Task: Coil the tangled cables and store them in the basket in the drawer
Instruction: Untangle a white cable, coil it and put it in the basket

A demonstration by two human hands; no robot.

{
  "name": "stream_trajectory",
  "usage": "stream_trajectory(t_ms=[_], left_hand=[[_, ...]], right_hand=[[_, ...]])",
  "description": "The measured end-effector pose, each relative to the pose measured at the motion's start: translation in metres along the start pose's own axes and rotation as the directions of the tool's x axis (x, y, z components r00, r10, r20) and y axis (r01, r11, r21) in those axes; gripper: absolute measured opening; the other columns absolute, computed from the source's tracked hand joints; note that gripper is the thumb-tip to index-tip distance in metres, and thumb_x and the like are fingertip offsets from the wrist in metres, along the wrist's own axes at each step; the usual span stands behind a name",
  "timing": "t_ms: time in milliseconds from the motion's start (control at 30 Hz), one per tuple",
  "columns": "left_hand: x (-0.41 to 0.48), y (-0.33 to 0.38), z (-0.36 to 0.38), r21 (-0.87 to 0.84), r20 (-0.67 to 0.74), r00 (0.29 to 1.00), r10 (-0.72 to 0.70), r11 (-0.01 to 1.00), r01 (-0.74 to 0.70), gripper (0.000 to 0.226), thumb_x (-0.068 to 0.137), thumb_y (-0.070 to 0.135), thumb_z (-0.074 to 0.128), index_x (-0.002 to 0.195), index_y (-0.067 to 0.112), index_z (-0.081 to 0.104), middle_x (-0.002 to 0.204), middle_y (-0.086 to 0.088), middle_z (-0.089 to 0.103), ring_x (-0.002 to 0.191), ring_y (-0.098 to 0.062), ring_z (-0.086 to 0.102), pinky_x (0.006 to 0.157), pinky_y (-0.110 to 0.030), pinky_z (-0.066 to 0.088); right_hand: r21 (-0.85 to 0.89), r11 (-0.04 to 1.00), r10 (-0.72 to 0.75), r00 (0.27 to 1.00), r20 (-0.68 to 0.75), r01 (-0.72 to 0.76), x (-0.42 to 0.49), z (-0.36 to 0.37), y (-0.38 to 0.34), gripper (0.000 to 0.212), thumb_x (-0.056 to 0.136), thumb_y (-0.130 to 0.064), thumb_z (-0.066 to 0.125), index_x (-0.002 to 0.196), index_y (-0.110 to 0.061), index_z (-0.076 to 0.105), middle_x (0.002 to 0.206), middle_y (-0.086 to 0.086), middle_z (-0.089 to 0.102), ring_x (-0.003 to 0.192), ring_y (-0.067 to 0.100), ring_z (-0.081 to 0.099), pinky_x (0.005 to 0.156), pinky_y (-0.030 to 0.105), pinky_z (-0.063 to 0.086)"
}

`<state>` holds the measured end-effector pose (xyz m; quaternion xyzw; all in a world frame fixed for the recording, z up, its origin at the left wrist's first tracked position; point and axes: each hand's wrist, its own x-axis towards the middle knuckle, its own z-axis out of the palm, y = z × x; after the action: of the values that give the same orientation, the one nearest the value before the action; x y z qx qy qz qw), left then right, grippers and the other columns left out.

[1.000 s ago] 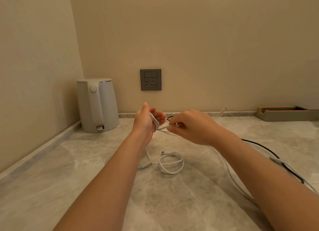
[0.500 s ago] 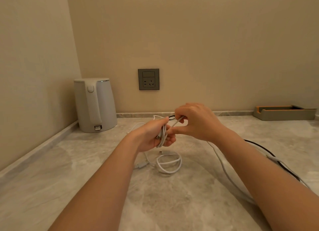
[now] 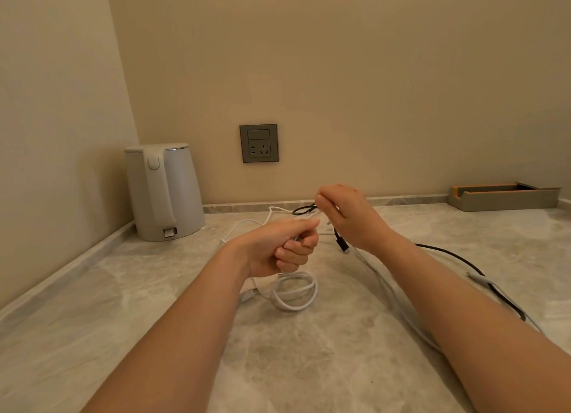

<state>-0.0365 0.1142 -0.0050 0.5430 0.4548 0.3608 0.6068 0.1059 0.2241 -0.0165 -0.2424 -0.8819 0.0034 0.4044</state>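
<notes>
Hands working white cable [image 3: 379, 277] above the tabletop [image 3: 309, 366].
The left hand [image 3: 278, 249] is curled into a fist, its grip closed round a small bundle of the cable. The right hand [image 3: 349, 215], just beyond and a little higher, pinches a strand between thumb and fingertips. From there the cable trails down to the right along the tabletop. A coiled white cable [image 3: 296, 292] lies just below the left fist. A black cable [image 3: 448, 255] loops behind the hands, its plug showing under the right hand.
</notes>
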Motion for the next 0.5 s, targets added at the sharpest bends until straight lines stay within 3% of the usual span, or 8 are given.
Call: stream_trajectory(t_ms=[167, 267, 333, 400, 500], left_hand=[[-0.001, -0.002, -0.013, -0.091, -0.147, 0.989, 0.000, 0.996, -0.013, 0.047, 0.101, 0.041, 0.031, 0.062, 0.015, 0.037, 0.039, 0.011, 0.024, 0.028, 0.001, 0.020, 0.029, -0.013, 0.017], [-0.005, -0.002, -0.020, -0.149, -0.229, 0.973, -0.013, 0.989, -0.022, 0.048, 0.101, 0.043, 0.031, 0.061, 0.016, 0.036, 0.038, 0.011, 0.024, 0.027, 0.000, 0.020, 0.028, -0.012, 0.015], [-0.007, -0.003, -0.026, -0.162, -0.266, 0.964, -0.028, 0.987, -0.016, 0.048, 0.100, 0.044, 0.032, 0.061, 0.016, 0.035, 0.038, 0.010, 0.024, 0.027, 0.000, 0.021, 0.028, -0.012, 0.015], [-0.008, -0.003, -0.031, -0.191, -0.283, 0.958, -0.040, 0.981, -0.016, 0.048, 0.100, 0.044, 0.032, 0.061, 0.016, 0.035, 0.038, 0.010, 0.024, 0.026, 0.000, 0.021, 0.028, -0.012, 0.015], [-0.008, -0.003, -0.034, -0.220, -0.305, 0.951, -0.042, 0.975, -0.027, 0.048, 0.101, 0.043, 0.032, 0.062, 0.016, 0.035, 0.037, 0.010, 0.024, 0.026, 0.000, 0.022, 0.027, -0.013, 0.016]], right_hand=[[-0.127, 0.992, 0.005, 0.997, 0.073, 0.004, -0.005, 0.004, 0.014, 0.023, 0.100, -0.019, 0.037, 0.094, -0.015, 0.059, 0.089, -0.008, 0.057, 0.092, 0.018, 0.050, 0.085, 0.033, 0.032], [-0.190, 0.980, 0.062, 0.996, 0.062, -0.049, -0.008, 0.002, 0.021, 0.023, 0.100, -0.016, 0.040, 0.107, -0.016, 0.062, 0.102, -0.001, 0.064, 0.097, 0.024, 0.054, 0.081, 0.038, 0.042], [-0.188, 0.961, 0.218, 0.974, 0.068, -0.202, -0.008, -0.002, 0.022, 0.025, 0.101, -0.023, 0.037, 0.108, -0.020, 0.061, 0.091, -0.007, 0.063, 0.087, 0.023, 0.056, 0.070, 0.035, 0.042], [-0.129, 0.936, 0.336, 0.940, 0.052, -0.327, -0.007, -0.003, 0.024, 0.024, 0.100, -0.025, 0.037, 0.094, -0.023, 0.060, 0.073, -0.013, 0.055, 0.076, 0.021, 0.054, 0.064, 0.034, 0.041], [0.076, 0.869, 0.488, 0.872, 0.041, -0.489, -0.006, -0.002, 0.027, 0.031, 0.097, -0.018, 0.039, 0.070, -0.022, 0.053, 0.058, -0.003, 0.054, 0.061, 0.024, 0.053, 0.065, 0.039, 0.047]])
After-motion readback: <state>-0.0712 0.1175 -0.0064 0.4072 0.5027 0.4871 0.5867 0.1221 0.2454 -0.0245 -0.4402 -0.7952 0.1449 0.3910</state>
